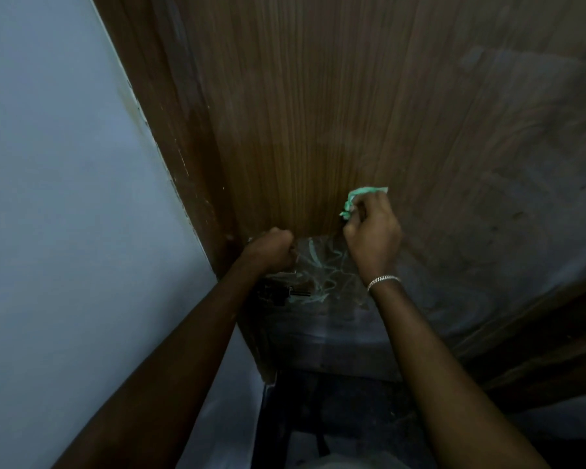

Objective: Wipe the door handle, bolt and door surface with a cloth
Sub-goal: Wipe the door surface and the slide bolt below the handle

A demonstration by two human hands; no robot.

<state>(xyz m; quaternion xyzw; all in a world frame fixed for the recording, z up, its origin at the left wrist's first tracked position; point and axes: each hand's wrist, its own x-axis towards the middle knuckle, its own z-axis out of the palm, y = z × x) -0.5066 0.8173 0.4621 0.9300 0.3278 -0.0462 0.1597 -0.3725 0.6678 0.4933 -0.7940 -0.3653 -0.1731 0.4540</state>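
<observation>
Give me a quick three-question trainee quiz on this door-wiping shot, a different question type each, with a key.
1. True or false: the right hand presses the cloth against the wooden door.
2. Which wrist wears the metal bracelet? A left, B right.
3. Fill in: the cloth's colour is ____.
Key: 1 true; 2 B; 3 green.
</observation>
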